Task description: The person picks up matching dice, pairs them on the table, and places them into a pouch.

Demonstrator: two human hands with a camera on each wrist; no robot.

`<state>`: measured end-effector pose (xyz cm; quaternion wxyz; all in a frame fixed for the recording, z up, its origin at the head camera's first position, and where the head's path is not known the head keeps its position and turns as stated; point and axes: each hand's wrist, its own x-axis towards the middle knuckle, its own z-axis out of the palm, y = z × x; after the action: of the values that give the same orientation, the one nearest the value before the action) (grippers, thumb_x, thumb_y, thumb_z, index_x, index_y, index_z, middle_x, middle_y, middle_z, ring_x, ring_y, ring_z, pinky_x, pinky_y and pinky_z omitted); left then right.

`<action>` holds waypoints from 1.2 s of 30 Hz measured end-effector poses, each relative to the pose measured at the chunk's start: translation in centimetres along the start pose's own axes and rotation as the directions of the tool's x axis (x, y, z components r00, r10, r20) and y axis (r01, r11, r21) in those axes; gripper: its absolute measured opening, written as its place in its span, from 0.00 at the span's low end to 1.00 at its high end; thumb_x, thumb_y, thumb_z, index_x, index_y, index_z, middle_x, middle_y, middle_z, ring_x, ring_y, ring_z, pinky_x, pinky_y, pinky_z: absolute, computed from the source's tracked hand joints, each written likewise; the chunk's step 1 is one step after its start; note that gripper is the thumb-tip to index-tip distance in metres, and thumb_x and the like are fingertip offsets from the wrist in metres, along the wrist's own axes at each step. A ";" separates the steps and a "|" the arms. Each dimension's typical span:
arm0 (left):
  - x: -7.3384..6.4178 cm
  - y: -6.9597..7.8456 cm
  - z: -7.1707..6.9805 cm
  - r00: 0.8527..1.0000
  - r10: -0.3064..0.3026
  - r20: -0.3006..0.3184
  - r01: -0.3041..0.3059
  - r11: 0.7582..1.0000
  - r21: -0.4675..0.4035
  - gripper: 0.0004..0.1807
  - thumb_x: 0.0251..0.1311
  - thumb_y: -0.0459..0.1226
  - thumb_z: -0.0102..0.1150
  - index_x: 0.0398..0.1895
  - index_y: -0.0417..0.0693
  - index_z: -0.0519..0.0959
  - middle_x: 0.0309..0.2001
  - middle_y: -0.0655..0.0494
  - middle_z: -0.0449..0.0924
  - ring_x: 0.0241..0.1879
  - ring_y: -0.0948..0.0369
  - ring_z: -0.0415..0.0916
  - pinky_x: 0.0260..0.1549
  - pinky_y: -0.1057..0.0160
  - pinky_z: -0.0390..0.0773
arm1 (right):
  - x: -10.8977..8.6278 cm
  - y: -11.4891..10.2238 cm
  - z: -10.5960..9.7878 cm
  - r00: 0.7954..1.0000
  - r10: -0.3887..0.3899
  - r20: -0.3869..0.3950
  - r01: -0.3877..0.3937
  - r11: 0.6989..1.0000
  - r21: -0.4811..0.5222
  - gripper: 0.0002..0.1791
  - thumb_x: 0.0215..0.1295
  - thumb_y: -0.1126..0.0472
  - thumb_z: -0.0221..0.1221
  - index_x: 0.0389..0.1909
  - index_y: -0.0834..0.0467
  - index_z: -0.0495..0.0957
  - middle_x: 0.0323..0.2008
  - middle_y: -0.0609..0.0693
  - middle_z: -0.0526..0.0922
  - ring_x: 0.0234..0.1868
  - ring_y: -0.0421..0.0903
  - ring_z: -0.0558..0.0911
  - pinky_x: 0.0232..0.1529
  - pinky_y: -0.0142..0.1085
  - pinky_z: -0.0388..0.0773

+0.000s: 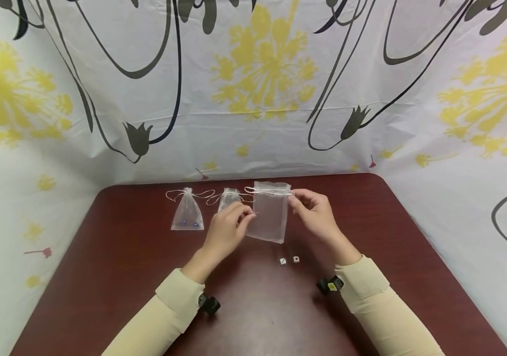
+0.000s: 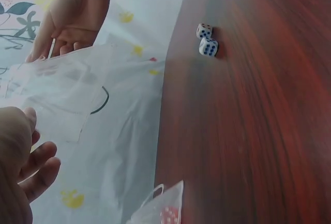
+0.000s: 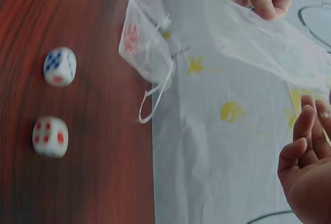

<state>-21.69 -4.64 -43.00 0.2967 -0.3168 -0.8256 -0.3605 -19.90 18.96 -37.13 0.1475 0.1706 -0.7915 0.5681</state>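
Between both hands is a sheer white drawstring pouch [image 1: 268, 220], held upright and looking flat. My right hand [image 1: 317, 213] pinches its upper right corner, where the white cords gather. At the pouch's left side, my left hand [image 1: 227, 228] holds the edge between thumb and fingers. Two white dice lie on the table below the pouch: the left die [image 1: 283, 261] and the right die [image 1: 296, 259]. Up close in the right wrist view, one die [image 3: 60, 66] shows blue pips and another die [image 3: 50, 136] shows red ones.
A tied sheer pouch [image 1: 187, 210] with blue beads stands at the back left. Beside it, a second tied pouch [image 1: 230, 197] is partly behind my left hand; red-spotted contents show through it in the right wrist view. A patterned cloth [image 1: 253, 143] hangs behind the dark red table [image 1: 115, 277].
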 end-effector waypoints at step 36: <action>2.1 1.7 -9.8 0.942 0.115 0.315 -0.032 0.966 -0.255 0.15 0.57 0.27 0.71 0.48 0.43 0.84 0.39 0.54 0.87 0.32 0.64 0.80 0.29 0.64 0.82 | -0.9 -2.6 3.7 0.955 -0.258 0.147 0.251 0.966 0.066 0.06 0.60 0.83 0.61 0.31 0.71 0.80 0.24 0.59 0.79 0.23 0.38 0.76 0.21 0.25 0.73</action>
<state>-19.17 -10.82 -35.29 0.1272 -0.4375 -0.7997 -0.3910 -18.06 14.76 -36.47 0.1536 0.3182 -0.7584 0.5477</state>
